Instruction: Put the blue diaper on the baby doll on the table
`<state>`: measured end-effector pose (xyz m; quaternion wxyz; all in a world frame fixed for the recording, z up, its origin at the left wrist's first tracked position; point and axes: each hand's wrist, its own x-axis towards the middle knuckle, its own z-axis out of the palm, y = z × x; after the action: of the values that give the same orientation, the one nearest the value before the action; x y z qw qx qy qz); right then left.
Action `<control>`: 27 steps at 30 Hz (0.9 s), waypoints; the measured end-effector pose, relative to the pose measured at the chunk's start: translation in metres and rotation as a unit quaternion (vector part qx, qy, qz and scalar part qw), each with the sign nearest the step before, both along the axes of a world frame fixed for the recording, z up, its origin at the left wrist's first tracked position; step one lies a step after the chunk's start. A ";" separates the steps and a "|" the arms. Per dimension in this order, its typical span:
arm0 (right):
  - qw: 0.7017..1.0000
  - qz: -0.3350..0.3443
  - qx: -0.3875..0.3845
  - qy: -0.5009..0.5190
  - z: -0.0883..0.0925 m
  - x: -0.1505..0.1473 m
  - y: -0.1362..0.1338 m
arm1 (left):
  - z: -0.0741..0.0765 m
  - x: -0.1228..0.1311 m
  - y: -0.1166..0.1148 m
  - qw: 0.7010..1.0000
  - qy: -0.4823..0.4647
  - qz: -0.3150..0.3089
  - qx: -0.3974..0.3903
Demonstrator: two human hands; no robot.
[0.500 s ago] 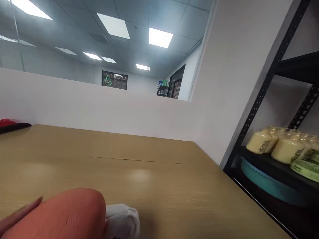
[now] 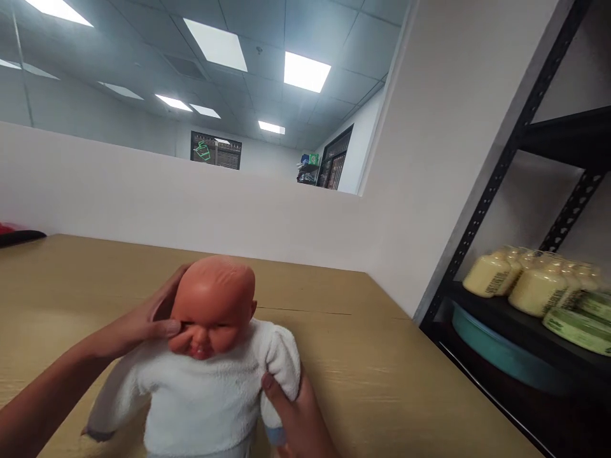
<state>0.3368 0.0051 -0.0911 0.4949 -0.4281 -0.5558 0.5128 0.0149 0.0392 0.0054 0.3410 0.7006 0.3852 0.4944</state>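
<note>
A baby doll (image 2: 214, 299) with a bald reddish head and a fluffy white top (image 2: 200, 394) is face up over the wooden table, its head toward the wall. My left hand (image 2: 153, 318) is curved round the side of its head, the thumb pressing on the cheek and the other fingers hidden behind. Around the doll's sleeve and upper arm my right hand (image 2: 296, 407) is closed, with the thumb on top. The doll's legs lie beyond the lower edge of the view.
The wooden table (image 2: 344, 337) meets a white wall (image 2: 191, 197) with a window above. At right a black metal rack (image 2: 477, 210) holds several cream bottles (image 2: 539, 286), green packs (image 2: 582, 321) and a teal basin (image 2: 506, 356). A red and black item (image 2: 19, 236) shows at far left.
The doll has moved up and forward, so its head, top and arms now show. Both my hands are now visible gripping it. The view has shifted slightly.
</note>
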 end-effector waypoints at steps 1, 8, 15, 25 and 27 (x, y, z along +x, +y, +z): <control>1.000 -0.001 0.001 -0.002 0.005 0.006 0.007 | 0.000 0.006 0.008 0.999 -0.023 -0.013 -0.020; 1.000 -0.024 -0.006 0.001 0.025 0.027 0.080 | 0.011 0.042 0.062 0.992 -0.088 -0.068 -0.058; 0.997 0.002 -0.081 -0.007 0.032 0.034 0.143 | 0.015 0.057 0.125 0.989 -0.099 -0.079 -0.081; 0.993 0.010 -0.107 -0.037 -0.015 0.044 0.217 | -0.019 0.067 0.191 0.979 -0.119 -0.091 -0.138; 0.993 0.027 -0.110 -0.040 -0.023 0.051 0.226 | -0.029 0.068 0.198 0.976 -0.129 -0.091 -0.147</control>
<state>0.3882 0.2308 -0.1143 0.4080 -0.4852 -0.5265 0.5664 0.0831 0.2375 -0.0232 0.5309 0.6053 0.3413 0.4850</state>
